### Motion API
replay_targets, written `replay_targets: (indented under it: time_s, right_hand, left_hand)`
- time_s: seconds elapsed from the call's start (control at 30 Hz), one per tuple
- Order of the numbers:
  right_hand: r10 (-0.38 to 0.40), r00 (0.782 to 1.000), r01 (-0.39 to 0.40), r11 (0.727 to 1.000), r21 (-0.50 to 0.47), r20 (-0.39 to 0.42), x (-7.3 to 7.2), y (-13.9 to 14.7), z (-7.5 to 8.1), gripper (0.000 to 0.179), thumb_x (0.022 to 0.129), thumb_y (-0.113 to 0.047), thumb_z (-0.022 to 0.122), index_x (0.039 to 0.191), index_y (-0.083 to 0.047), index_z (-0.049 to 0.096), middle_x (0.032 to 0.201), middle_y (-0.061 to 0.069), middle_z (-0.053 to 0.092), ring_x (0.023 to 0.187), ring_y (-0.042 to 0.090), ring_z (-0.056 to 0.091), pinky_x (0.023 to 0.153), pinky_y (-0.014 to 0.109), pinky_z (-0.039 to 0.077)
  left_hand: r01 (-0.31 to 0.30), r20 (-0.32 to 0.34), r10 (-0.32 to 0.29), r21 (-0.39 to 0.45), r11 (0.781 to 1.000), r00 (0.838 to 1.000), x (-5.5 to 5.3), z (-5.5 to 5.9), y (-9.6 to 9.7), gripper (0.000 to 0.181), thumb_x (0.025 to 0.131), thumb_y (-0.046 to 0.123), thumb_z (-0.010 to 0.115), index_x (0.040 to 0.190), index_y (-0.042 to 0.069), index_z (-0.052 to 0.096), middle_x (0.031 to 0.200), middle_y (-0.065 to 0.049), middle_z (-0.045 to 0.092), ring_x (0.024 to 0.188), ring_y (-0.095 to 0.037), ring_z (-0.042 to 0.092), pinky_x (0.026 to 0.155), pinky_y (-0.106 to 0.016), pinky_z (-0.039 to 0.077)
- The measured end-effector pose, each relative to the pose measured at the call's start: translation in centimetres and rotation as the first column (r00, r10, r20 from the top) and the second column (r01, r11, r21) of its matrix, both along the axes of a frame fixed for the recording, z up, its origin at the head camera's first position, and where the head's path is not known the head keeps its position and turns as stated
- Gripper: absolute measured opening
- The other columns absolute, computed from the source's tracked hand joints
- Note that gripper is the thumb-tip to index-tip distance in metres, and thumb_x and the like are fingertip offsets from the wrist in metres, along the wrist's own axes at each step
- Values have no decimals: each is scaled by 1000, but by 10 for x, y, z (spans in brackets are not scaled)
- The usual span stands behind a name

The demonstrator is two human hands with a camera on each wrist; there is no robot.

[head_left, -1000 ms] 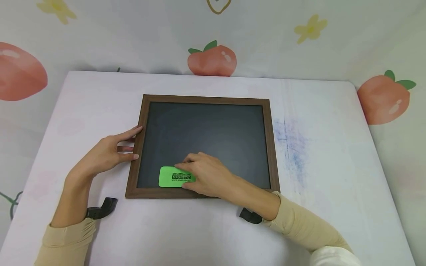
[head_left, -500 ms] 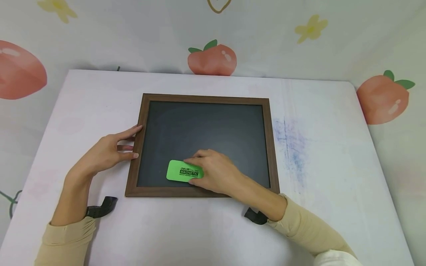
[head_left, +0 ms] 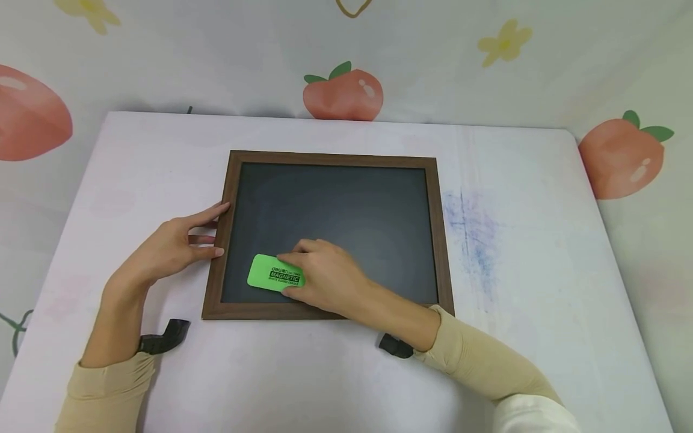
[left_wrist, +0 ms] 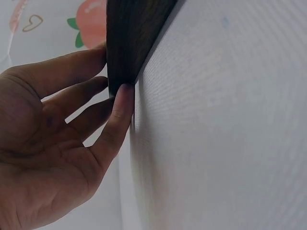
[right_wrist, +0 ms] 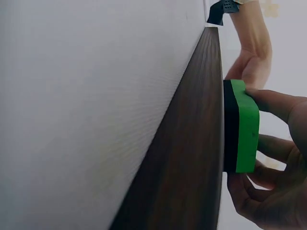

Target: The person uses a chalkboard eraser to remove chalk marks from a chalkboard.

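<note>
A framed blackboard [head_left: 335, 210] with a brown wooden border lies flat on the white table. In the head view, my left hand [head_left: 175, 246] rests its fingertips against the board's left edge, fingers extended; the left wrist view has those fingertips touching the side of the frame [left_wrist: 127, 38]. My right hand [head_left: 327, 273] grips the right end of a green whiteboard eraser [head_left: 271, 272] marked "MAGNETIC", near the board's lower left corner. From the right wrist view, the eraser's dark felt side [right_wrist: 230, 129] faces the board, with thumb and fingers holding its green body.
Black wrist-worn pieces [head_left: 165, 338] show at both wrists. Blue smudges [head_left: 471, 234] mark the table [head_left: 520, 270] right of the board. A cloth backdrop with printed peaches [head_left: 343, 96] and flowers stands behind the table.
The right hand has slid the eraser a little right and up the board, then back left past where it was, now slightly tilted. The left hand keeps its place at the frame.
</note>
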State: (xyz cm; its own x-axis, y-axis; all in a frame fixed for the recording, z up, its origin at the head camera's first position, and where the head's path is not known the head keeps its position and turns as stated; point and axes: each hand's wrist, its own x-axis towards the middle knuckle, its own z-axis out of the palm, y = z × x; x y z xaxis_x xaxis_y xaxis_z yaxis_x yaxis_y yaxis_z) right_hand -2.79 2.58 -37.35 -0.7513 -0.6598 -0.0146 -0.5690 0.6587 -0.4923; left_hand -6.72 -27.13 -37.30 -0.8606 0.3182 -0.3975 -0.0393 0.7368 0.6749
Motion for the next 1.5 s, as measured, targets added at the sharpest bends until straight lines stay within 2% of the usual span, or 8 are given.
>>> replay_targets:
  time_s: [0.2,0.37,0.43,0.67,0.9,1.2,1.37,1.5]
  right_hand:
    - [-55,996,54,998,-16,-71,0,-7,-3,51,78,-32,83,124,-12,71,106,0,69,87,12,63,71,23,51]
    - [-112,986,107,993,-49,-122,-5,-5,-5,51,77,-30,84,122,-10,71,104,1,70,83,13,63,70,24,51]
    - [-135,985,127,989,-75,-110,-8,-2,-5,50,77,-30,84,121,-10,71,102,1,70,82,12,63,68,24,51]
    - [-204,978,197,972,-124,-47,-16,11,-5,50,76,-32,85,119,-11,72,101,-1,70,81,7,60,66,25,51]
    - [-267,963,262,957,-122,-32,-20,22,-2,50,76,-33,85,120,-13,71,103,-2,69,80,7,59,64,24,48]
    - [-308,951,301,940,-158,-20,-25,40,0,52,77,-31,86,122,-11,70,105,0,67,78,9,58,63,22,46]
    - [-346,938,336,922,-194,-21,-28,56,-1,52,77,-29,85,124,-11,70,106,1,68,80,11,60,63,23,47]
    - [-365,931,353,911,-212,-19,-30,68,-2,52,78,-29,85,125,-11,70,107,3,68,81,13,61,63,24,47]
  left_hand:
    - [-4,-12,4,-4,1000,1000,0,-1,0,85,88,10,75,157,30,29,154,-21,38,120,-40,57,93,-46,48]
    - [-6,-6,6,7,1000,1000,0,-1,0,85,88,9,75,157,29,29,155,-20,36,120,-41,57,94,-49,47]
    - [-4,-7,4,5,1000,1000,0,-1,-1,86,88,9,75,158,28,29,156,-20,35,120,-42,58,94,-50,47]
    - [11,-13,-10,2,1000,1000,-1,0,-2,86,88,10,75,158,29,29,156,-19,35,119,-40,59,88,-27,48]
    - [10,-19,-10,-4,1000,1000,0,0,-2,85,89,12,75,158,29,28,154,-22,37,119,-39,58,88,-34,49]
    - [-5,-5,5,17,1000,1000,1,-1,-2,86,88,8,76,158,26,29,154,-24,35,119,-41,58,79,-11,44]
    - [4,-12,-4,22,1000,1000,1,-1,-2,87,87,8,76,158,24,29,153,-25,36,119,-42,58,85,-25,50]
    - [7,-16,-7,24,1000,1000,0,-2,-2,87,87,8,76,158,25,29,152,-26,37,119,-42,58,84,-21,49]
